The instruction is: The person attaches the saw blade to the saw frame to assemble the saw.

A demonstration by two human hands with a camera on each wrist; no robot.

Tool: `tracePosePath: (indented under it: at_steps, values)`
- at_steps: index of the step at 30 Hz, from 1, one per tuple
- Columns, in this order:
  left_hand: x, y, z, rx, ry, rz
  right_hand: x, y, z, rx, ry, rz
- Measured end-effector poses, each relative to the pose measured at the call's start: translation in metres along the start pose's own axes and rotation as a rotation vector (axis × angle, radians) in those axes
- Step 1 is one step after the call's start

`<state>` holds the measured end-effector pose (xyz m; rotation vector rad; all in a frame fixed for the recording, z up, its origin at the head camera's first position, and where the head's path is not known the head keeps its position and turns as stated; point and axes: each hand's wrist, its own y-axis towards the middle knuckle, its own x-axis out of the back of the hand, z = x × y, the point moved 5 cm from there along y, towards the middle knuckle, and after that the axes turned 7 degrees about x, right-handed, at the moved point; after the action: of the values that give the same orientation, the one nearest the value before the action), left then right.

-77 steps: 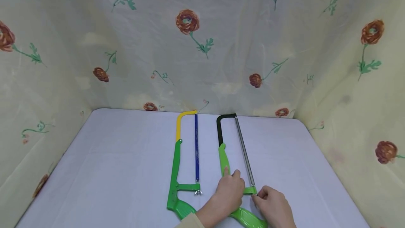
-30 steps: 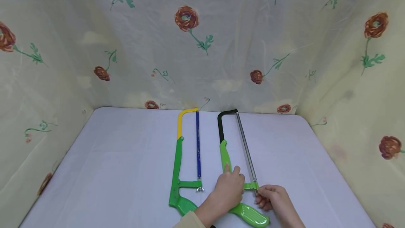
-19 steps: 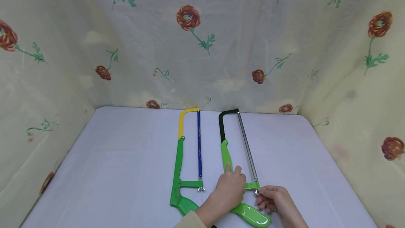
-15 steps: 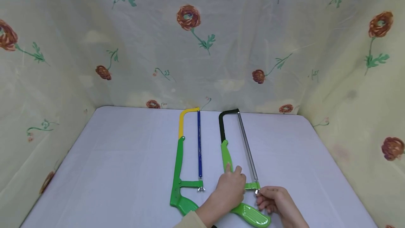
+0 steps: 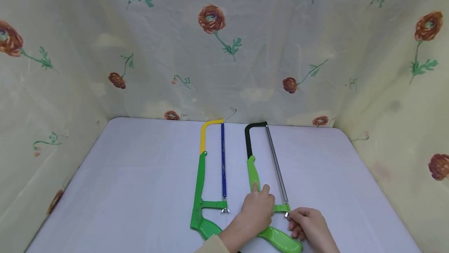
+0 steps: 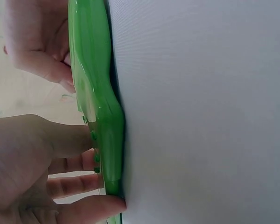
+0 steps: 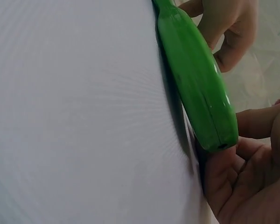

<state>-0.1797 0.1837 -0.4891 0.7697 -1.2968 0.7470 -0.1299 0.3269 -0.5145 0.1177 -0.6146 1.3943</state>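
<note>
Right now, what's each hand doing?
Left hand: fingers laid straight, pressing the black-and-green hacksaw down on the white table.
Right hand: pinching that saw's small metal wing nut.

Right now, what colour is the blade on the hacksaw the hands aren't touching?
Blue. The blade sits in the yellow-and-green hacksaw; clearest in the head view.

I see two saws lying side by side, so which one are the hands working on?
The right-hand hacksaw, with the black frame top and silver blade. The left hand presses its green frame; the right hand pinches the blade's near end.
</note>
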Motion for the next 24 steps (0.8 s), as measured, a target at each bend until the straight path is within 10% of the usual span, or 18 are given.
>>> tracePosePath:
  at_steps: [14,24]
  values:
    - [-0.007,0.0,0.014,0.043,-0.258,0.079,0.013,0.007,0.016,0.128,-0.35,-0.14]
    - [0.005,-0.007,0.039,0.01,-0.348,-0.047,0.024,0.007,0.038,0.367,-0.444,-0.265]
